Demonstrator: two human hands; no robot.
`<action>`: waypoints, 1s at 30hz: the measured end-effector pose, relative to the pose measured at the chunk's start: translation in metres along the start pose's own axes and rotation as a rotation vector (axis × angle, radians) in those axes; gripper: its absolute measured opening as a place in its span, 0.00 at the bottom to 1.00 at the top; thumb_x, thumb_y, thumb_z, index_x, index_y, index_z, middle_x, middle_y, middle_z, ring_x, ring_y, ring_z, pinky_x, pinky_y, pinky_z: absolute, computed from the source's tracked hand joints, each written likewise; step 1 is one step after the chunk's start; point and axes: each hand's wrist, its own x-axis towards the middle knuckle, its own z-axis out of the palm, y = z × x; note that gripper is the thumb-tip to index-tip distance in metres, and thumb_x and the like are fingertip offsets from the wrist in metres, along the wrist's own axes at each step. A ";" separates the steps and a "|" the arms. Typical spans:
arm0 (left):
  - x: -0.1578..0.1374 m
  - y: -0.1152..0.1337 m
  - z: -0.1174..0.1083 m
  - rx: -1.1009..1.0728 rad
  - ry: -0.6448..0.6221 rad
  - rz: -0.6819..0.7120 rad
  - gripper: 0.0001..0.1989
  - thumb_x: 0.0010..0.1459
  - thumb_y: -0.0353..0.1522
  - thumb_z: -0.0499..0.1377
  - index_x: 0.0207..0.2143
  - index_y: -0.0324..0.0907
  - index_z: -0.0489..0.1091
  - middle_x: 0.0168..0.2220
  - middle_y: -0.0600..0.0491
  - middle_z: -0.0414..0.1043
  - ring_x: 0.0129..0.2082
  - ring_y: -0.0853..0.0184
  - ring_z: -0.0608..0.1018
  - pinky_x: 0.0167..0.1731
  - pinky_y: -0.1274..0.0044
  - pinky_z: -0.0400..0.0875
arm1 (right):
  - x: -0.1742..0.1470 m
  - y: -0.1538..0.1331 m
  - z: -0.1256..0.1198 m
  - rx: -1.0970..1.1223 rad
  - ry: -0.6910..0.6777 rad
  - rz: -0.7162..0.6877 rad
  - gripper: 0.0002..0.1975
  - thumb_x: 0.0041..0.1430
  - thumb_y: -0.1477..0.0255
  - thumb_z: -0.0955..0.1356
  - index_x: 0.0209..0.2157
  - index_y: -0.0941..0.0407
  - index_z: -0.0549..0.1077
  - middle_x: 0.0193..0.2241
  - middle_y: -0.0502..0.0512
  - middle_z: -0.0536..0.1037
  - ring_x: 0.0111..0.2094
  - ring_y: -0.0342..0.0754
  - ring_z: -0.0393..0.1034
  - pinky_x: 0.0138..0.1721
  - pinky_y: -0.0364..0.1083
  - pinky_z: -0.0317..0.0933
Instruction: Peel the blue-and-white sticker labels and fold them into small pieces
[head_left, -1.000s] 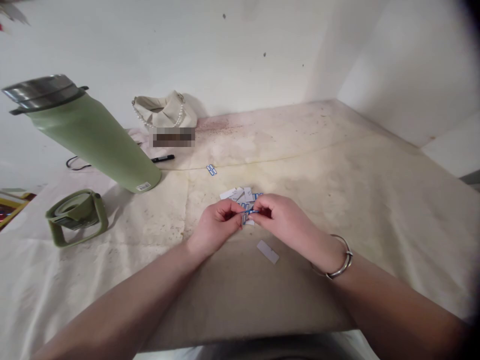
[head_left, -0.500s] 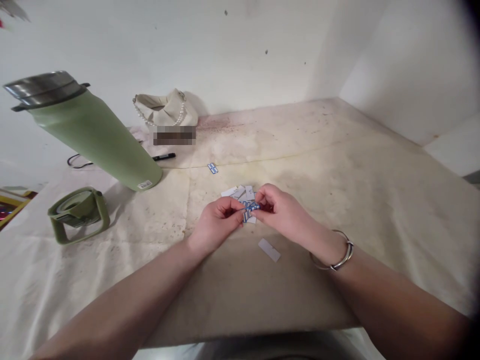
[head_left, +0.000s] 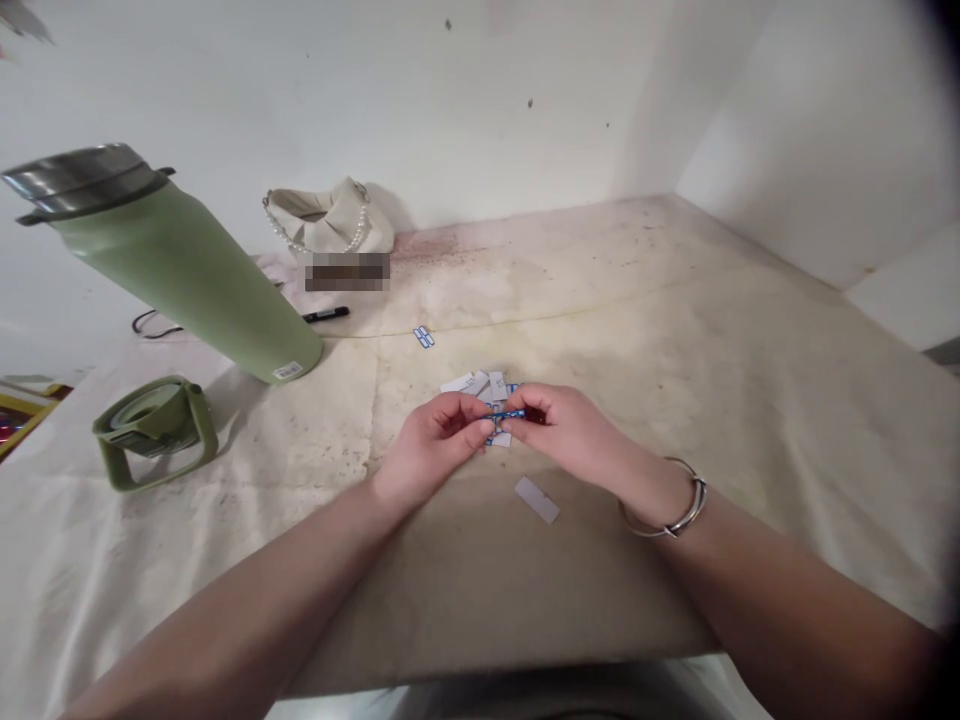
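Observation:
Between my two hands is a small blue-and-white label sheet [head_left: 506,414], seen nearly edge-on. My left hand [head_left: 439,435] pinches its left end between thumb and forefinger. At the right end, my right hand [head_left: 562,422] is closed on the same sheet, its thumb below. Beneath and behind the fingers lies a pile of white paper slips [head_left: 480,383], some with handwritten marks and some with blue borders; my hands hide part of it. A single white slip [head_left: 537,499] lies nearer to me. Farther back rests another small blue-bordered label sheet [head_left: 424,337].
A tall green bottle [head_left: 187,270] without its lid stands at the left. Its green lid with a loop handle [head_left: 155,432] lies in front of it. Toward the wall are a cream handbag [head_left: 330,215], a blurred-out patch and a black pen [head_left: 328,314]. A cream cloth [head_left: 675,330] covers the table.
The label sheet has turned from showing its face to nearly edge-on. My right fingers have lowered and closed in on its right end. My left hand has barely moved.

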 end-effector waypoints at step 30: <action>0.006 -0.007 0.003 -0.149 0.111 -0.030 0.05 0.53 0.32 0.61 0.30 0.40 0.68 0.20 0.58 0.67 0.20 0.76 0.67 0.23 0.82 0.60 | 0.002 0.001 -0.004 0.020 0.055 -0.050 0.09 0.57 0.67 0.63 0.29 0.56 0.71 0.22 0.47 0.71 0.23 0.41 0.62 0.24 0.41 0.54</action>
